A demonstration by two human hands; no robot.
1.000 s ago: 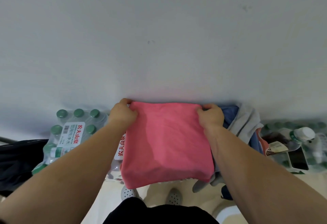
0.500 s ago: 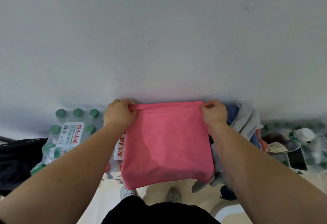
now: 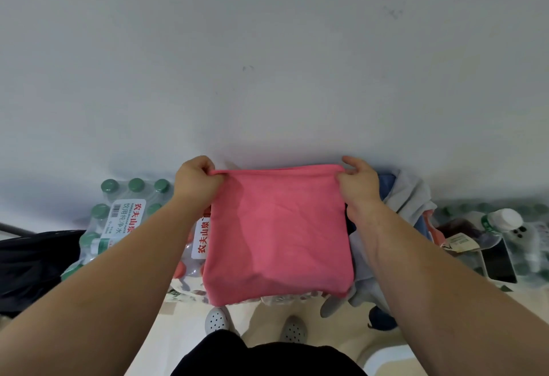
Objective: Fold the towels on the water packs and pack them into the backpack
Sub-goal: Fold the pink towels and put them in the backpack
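Towel (image 3: 277, 233), pink, soft and limp, lies mid-frame on the water packs (image 3: 124, 221), far corners pinched by my left hand (image 3: 197, 181) and right hand (image 3: 358, 185), the best hold.

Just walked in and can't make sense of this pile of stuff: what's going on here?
A person is folding a pink towel on top of shrink-wrapped packs of bottled water against the wall. The left hand and right hand each pinch a far corner, holding that edge lifted and taut, while the near edge hangs over the front of the packs. More crumpled towels, grey and blue, wait to the right. A dark bag sits at the left; nothing visibly packed yet.
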